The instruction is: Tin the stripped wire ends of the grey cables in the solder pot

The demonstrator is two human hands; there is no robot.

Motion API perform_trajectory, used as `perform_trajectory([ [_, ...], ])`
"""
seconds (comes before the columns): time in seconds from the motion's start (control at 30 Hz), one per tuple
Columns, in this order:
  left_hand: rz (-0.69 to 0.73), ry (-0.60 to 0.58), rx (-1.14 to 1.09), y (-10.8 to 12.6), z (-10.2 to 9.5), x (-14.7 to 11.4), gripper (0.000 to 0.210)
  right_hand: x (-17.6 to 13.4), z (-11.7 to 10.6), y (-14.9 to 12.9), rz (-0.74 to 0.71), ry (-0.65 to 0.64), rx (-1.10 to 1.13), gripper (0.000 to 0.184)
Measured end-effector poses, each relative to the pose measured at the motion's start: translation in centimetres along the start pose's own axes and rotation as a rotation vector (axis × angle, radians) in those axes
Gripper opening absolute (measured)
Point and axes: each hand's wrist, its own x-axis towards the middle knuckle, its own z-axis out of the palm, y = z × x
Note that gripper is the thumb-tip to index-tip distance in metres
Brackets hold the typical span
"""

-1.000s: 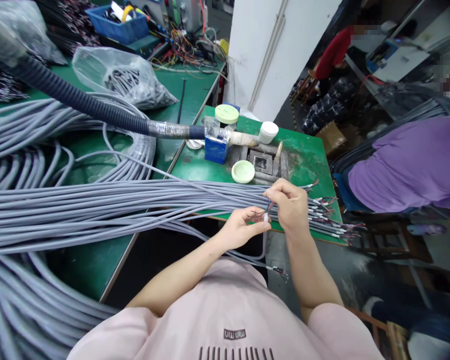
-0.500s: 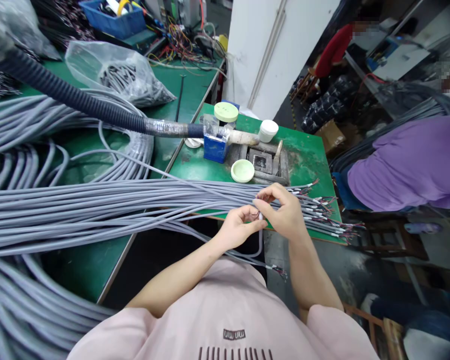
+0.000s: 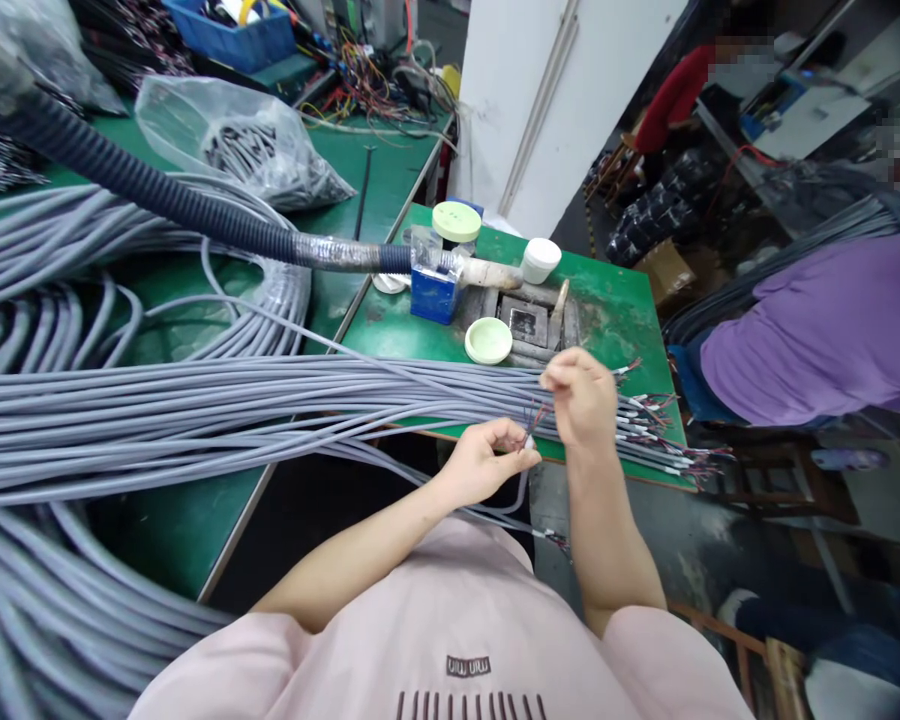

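Observation:
My left hand pinches the end of one grey cable that loops down below the table edge. My right hand sits just above and to the right, fingers closed on the thin red and black wires that stick out of that cable's end. A thick bundle of grey cables runs across the green table from the left, and their stripped ends fan out past my right hand.
A black corrugated hose leads to a blue box beside a small metal pot. Pale green lids and a white jar stand around it. A person in purple sits at right. A plastic bag lies behind.
My right hand has lifted up and to the right, drawing the thin wires out from the cable end. My left hand has stayed put with the cable.

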Motion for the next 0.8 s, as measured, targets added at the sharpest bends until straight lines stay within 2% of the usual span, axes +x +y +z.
perform_trajectory([
  [0.07,-0.038,-0.035,-0.050,0.0,-0.3,-0.2,0.037,0.7,-1.1,-0.3,-0.012,-0.007,0.072,0.011],
  [0.1,-0.058,-0.048,-0.081,0.0,-0.5,-0.2,0.037,0.9,-1.7,-0.6,0.004,-0.092,0.067,0.010],
  [0.13,-0.077,-0.061,-0.107,0.2,-0.7,-0.2,0.038,1.0,-2.3,-0.9,0.037,-0.230,0.038,0.011],
  [0.2,-0.112,-0.092,-0.139,0.5,-1.1,-0.2,0.038,0.9,-3.0,-1.3,0.125,-0.562,-0.053,0.026],
  [0.23,-0.125,-0.113,-0.150,0.6,-1.2,-0.2,0.037,0.7,-3.1,-1.4,0.158,-0.696,-0.102,0.032],
  [0.27,-0.132,-0.130,-0.162,0.7,-1.2,-0.1,0.037,0.4,-2.9,-1.5,0.174,-0.776,-0.142,0.033],
  [0.33,-0.144,-0.159,-0.181,0.7,-1.2,-0.1,0.036,-0.2,-2.1,-1.2,0.152,-0.763,-0.174,0.022],
  [0.47,-0.149,-0.143,-0.210,0.3,-1.2,-0.3,0.036,-0.6,-0.3,0.2,0.119,-0.517,-0.084,0.016],
  [0.63,-0.168,-0.139,-0.235,-0.3,-2.0,-0.7,0.036,0.7,-0.8,0.9,0.087,-0.148,0.112,0.031],
  [0.67,-0.167,-0.135,-0.246,-0.5,-2.2,-0.7,0.036,0.8,-1.1,0.7,0.082,-0.146,0.101,0.032],
  [0.7,-0.160,-0.125,-0.261,-0.7,-2.3,-0.7,0.036,0.8,-1.5,0.4,0.092,-0.200,0.052,0.028],
  [0.8,-0.130,-0.103,-0.287,-1.0,-2.7,-0.6,0.036,0.1,-1.6,-0.4,0.167,-0.492,-0.188,0.016],
])
